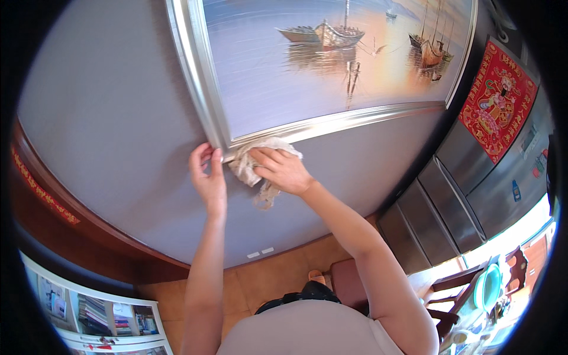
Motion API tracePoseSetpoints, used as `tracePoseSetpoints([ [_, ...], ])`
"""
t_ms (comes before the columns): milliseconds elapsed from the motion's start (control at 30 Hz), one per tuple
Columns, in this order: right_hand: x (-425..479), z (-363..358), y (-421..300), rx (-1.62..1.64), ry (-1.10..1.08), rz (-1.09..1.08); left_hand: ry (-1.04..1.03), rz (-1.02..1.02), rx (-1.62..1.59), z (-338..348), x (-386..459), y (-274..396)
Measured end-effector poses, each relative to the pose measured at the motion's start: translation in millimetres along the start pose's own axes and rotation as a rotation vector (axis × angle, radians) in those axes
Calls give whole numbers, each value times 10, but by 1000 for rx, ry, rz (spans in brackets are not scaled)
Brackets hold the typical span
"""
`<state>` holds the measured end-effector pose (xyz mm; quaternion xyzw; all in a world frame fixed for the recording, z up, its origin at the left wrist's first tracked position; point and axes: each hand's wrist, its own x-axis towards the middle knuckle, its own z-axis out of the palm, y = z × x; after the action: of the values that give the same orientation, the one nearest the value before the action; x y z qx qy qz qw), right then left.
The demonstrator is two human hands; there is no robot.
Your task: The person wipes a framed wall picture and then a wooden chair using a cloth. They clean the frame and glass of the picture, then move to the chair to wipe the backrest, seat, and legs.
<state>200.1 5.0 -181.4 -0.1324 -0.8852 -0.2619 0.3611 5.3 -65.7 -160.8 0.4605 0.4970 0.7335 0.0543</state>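
Observation:
A large painting of boats on water [337, 57] hangs on the grey wall in a silver picture frame [337, 125]. My right hand [279, 168] presses a crumpled, pale cloth [247, 166] against the bottom rail of the frame, near its lower left corner; part of the cloth dangles below the fingers. At that same corner my left hand [207, 171] touches the frame's edge with its fingertips, thumb and fingers curved and apart. Whether the left fingers pinch the frame is not clear. The painting's upper part lies outside the view.
A dark metallic refrigerator [448, 195] with a red poster [499, 100] stands at the right. A maroon stool seat [348, 284] is close by my body. Lower left is a white bookcase [93, 301]; lower right, a table holds a turquoise basin [487, 287]. Wall sockets [260, 253] sit low.

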Motion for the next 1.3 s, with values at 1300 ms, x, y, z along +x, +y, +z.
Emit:
tracePoseSetpoints([
  [1300, -4033, -2172, 4954, -520, 417, 1417, 106, -52, 95, -302, 41, -421],
])
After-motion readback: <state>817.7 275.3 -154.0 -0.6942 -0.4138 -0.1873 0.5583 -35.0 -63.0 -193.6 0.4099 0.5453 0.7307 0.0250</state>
